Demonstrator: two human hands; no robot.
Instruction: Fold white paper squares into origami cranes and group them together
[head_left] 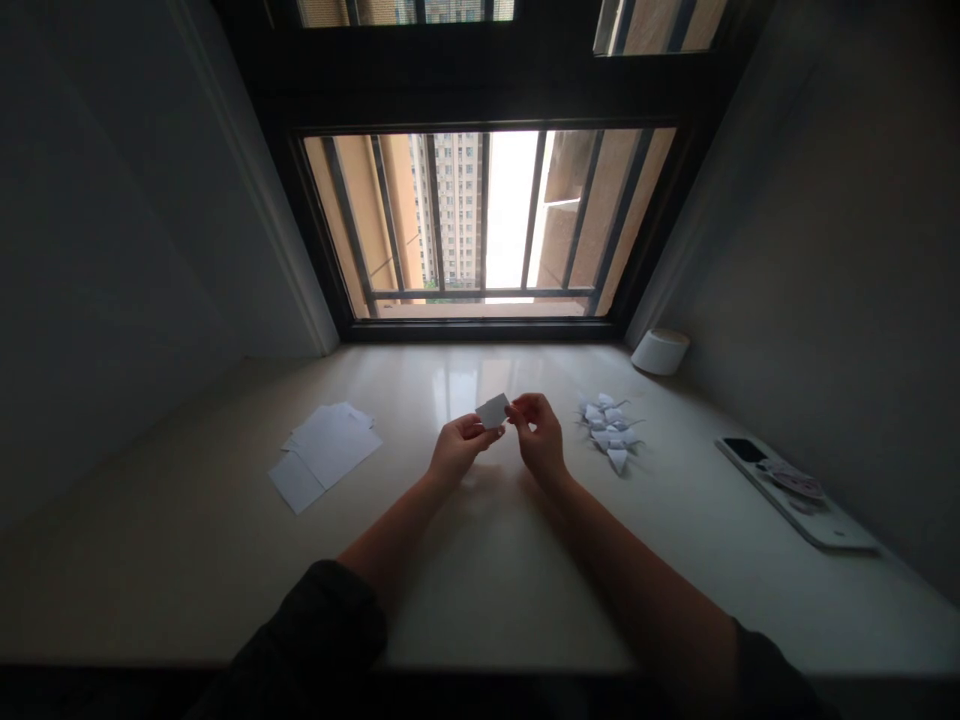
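A small white paper piece (493,410) is held up above the pale sill-like table (480,560), in front of the window. My left hand (457,447) pinches its lower left side, fingers curled. My right hand (538,430) pinches its right edge between thumb and fingertips. Both hands are closed on the paper, close together at the middle of the table.
A loose stack of white paper sheets (324,450) lies to the left. A pile of small folded paper shapes (611,428) lies to the right. A white round container (660,351) stands at the back right. A phone on a white tray (795,490) rests near the right wall.
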